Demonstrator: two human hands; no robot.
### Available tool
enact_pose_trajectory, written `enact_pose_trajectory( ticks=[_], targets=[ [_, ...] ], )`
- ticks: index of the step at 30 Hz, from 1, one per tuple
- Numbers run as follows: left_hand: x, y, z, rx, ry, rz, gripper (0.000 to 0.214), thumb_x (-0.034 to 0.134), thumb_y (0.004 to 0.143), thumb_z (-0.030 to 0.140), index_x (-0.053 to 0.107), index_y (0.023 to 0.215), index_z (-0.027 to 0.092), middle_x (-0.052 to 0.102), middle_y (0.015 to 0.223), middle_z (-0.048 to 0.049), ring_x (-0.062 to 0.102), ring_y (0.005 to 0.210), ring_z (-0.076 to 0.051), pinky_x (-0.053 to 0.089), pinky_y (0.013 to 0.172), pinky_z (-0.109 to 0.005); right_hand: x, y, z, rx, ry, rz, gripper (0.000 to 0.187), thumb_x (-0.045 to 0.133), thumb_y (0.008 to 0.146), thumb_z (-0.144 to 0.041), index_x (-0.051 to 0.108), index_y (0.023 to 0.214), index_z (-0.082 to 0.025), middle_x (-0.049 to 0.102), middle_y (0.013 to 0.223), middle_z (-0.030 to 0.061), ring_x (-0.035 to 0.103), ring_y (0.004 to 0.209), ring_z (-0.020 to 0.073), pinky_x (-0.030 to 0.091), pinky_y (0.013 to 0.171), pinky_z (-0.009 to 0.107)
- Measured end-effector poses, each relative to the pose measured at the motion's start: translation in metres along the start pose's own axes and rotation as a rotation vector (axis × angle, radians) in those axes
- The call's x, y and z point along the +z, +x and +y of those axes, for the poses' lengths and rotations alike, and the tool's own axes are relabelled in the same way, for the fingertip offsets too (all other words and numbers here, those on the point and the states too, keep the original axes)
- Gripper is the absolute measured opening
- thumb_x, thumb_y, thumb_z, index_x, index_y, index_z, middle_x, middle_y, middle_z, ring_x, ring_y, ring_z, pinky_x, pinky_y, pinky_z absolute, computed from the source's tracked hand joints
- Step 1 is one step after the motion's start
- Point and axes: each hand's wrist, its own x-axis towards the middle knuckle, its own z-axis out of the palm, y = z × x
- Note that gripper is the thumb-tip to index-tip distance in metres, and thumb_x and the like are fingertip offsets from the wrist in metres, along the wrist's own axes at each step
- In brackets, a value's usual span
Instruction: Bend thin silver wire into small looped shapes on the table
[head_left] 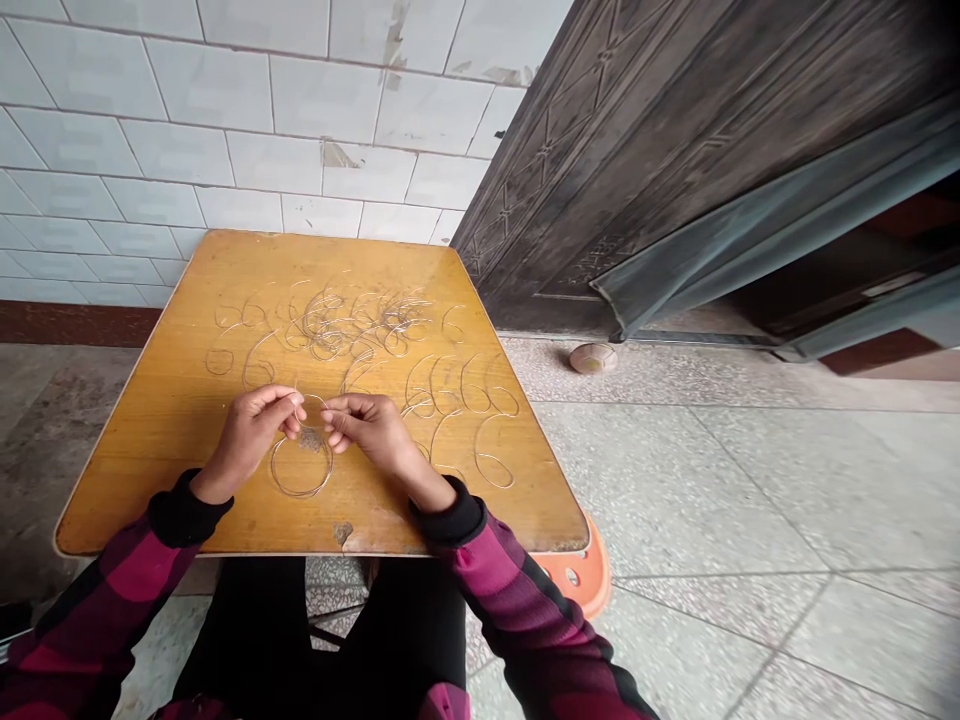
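My left hand and my right hand meet over the middle of a yellow wooden tabletop. Their fingertips pinch a thin silver wire bent into a round loop, which hangs down onto the wood between them. A small grey tuft lies inside the loop. Farther out, a tangled mass of similar wire covers the far half of the table. Several looser curled wires lie to the right of my right hand.
A dark embossed metal door stands ajar on the right, beside a white tiled wall. An orange plastic stool pokes out under the table's near right corner. A small round pinkish object sits on the speckled stone floor.
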Motion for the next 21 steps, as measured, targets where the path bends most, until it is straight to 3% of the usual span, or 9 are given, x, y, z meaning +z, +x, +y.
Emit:
enact_pose_trajectory(
  ticks=[5,9,16,21],
  targets=[
    [-0.003,0.004,0.002,-0.158,-0.245,-0.108,0.020,0.066,0.074,0.032,0.062,0.064,0.014,0.061,0.063,-0.0020,0.052,0.049,-0.009,0.042,0.046,-0.021,-0.002,0.000,0.001,0.083,0.178,-0.061,0.041,0.083,0.059,-0.040,0.067,0.088,-0.016,0.068,0.069,-0.0019,0.065,0.056,0.0087,0.056,0.055,0.022],
    [-0.003,0.004,0.000,-0.169,-0.233,-0.144,0.021,0.066,0.074,0.031,0.062,0.063,0.014,0.061,0.061,-0.0019,0.051,0.048,-0.008,0.041,0.046,-0.021,0.001,-0.004,0.009,0.118,0.209,-0.044,0.044,0.082,0.060,-0.041,0.065,0.091,-0.015,0.069,0.064,-0.0019,0.064,0.053,0.0088,0.054,0.051,0.020],
    [0.001,0.003,-0.004,-0.101,-0.066,-0.102,0.029,0.067,0.075,0.041,0.067,0.086,0.014,0.068,0.075,-0.0047,0.057,0.053,-0.011,0.047,0.049,-0.024,-0.012,-0.009,0.008,-0.005,0.095,0.123,0.042,0.080,0.062,-0.042,0.059,0.088,-0.016,0.066,0.060,-0.0038,0.062,0.049,0.0088,0.053,0.049,0.021],
    [-0.003,0.003,-0.004,-0.079,0.042,-0.085,0.027,0.066,0.076,0.037,0.067,0.091,0.015,0.064,0.062,-0.0005,0.058,0.050,-0.012,0.047,0.051,-0.024,-0.037,-0.006,0.009,-0.048,-0.021,0.292,0.039,0.076,0.065,-0.042,0.057,0.089,-0.017,0.062,0.055,-0.0051,0.061,0.048,0.0102,0.051,0.049,0.022]
  ],
)
